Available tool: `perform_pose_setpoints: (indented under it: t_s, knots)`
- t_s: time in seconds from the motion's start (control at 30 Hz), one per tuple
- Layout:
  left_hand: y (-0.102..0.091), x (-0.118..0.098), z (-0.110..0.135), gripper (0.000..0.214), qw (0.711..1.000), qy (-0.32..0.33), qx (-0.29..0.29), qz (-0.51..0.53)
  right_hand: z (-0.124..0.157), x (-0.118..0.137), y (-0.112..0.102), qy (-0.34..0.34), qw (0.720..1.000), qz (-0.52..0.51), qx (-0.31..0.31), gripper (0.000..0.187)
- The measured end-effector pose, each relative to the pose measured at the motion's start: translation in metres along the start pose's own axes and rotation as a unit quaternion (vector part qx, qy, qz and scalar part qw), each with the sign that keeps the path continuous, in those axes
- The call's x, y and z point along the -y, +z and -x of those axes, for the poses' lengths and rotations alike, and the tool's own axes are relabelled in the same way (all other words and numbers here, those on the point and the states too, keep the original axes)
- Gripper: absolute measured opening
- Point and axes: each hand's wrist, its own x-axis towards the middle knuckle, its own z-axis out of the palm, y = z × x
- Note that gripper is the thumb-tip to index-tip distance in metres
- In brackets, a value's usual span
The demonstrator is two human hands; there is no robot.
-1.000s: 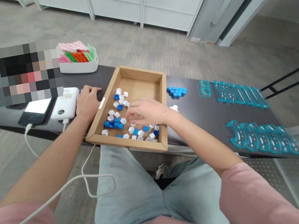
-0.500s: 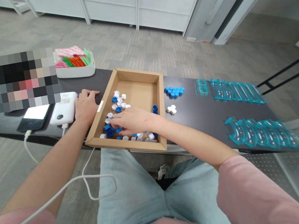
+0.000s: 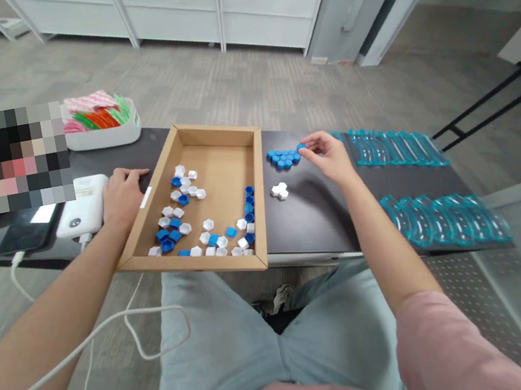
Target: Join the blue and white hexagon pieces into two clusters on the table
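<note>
My right hand [image 3: 327,155] pinches a blue hexagonal piece [image 3: 301,148] at the right end of a cluster of blue hexagonal pieces [image 3: 284,159] on the dark table. Nearer me lies a small group of white hexagonal pieces [image 3: 280,191]. To the left stands a shallow cardboard tray [image 3: 262,188], with loose white pieces [image 3: 208,225] and blue pieces [image 3: 167,246] scattered along its left, front and right sides. My left hand [image 3: 123,193] rests on the table between the tray and a white power bank [image 3: 84,206], fingers stretched out, holding nothing.
Two rows of clear teal plastic pieces, a far row [image 3: 393,148] and a near row [image 3: 446,219], lie at the right. A white basket [image 3: 104,137] of colourful strips stands at the back left. A phone [image 3: 27,229] and white cables [image 3: 106,320] are on the left.
My right hand has moved from inside the tray rightward to the blue cluster, with a blue hexagonal piece in its fingers. My left hand stays beside the tray. The view has shifted slightly.
</note>
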Motion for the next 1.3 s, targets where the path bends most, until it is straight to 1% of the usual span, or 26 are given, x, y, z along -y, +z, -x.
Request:
perform_pose_setpoints:
  t_s: [0.03,0.1,0.2,0.27,0.33,0.4,0.5,0.6,0.73,0.83,1.13,1.3]
  knots:
    - [0.000,0.001,-0.001,0.070,1.000,-0.002,0.001,-0.003,0.002,-0.014,-0.006,0.016,1.000,0.001,-0.007,0.048]
    - [0.000,0.002,-0.002,0.070,1.000,-0.009,0.004,-0.012,0.007,-0.033,-0.011,0.042,0.999,0.000,0.007,0.048]
    - [-0.002,0.003,-0.004,0.073,0.999,-0.021,0.017,-0.025,0.011,-0.043,-0.008,0.062,0.996,-0.001,0.066,0.042]
    - [-0.004,0.004,-0.005,0.074,0.999,-0.023,0.028,-0.029,0.011,-0.043,-0.004,0.068,0.993,0.006,0.097,0.036]
    - [-0.004,0.005,-0.006,0.076,0.999,-0.021,0.029,-0.029,0.010,-0.042,-0.001,0.065,0.992,0.021,0.109,0.032]
    - [-0.003,0.006,-0.007,0.077,0.999,-0.022,0.022,-0.027,0.008,-0.042,0.000,0.054,0.993,0.032,0.099,0.029]
    - [-0.001,0.008,-0.007,0.077,0.999,-0.028,0.012,-0.022,0.008,-0.043,-0.001,0.043,0.995,0.033,0.085,0.031]
    - [0.001,0.010,-0.008,0.076,0.999,-0.032,0.010,-0.016,0.009,-0.045,-0.002,0.041,0.994,0.032,0.093,0.031]
    - [0.003,0.012,-0.010,0.079,0.999,-0.029,0.005,-0.015,0.009,-0.047,-0.001,0.049,0.994,0.034,0.093,0.027]
    - [0.005,0.013,-0.013,0.080,1.000,-0.026,0.000,-0.016,0.008,-0.048,0.001,0.042,0.994,0.042,0.092,0.024]
    - [0.011,0.022,-0.016,0.069,1.000,-0.013,-0.013,-0.025,0.008,-0.049,0.007,0.032,0.995,0.025,0.096,0.027]
    - [0.013,0.023,-0.016,0.068,0.999,-0.009,-0.016,-0.034,0.008,-0.048,0.007,0.038,0.995,0.001,0.093,0.034]
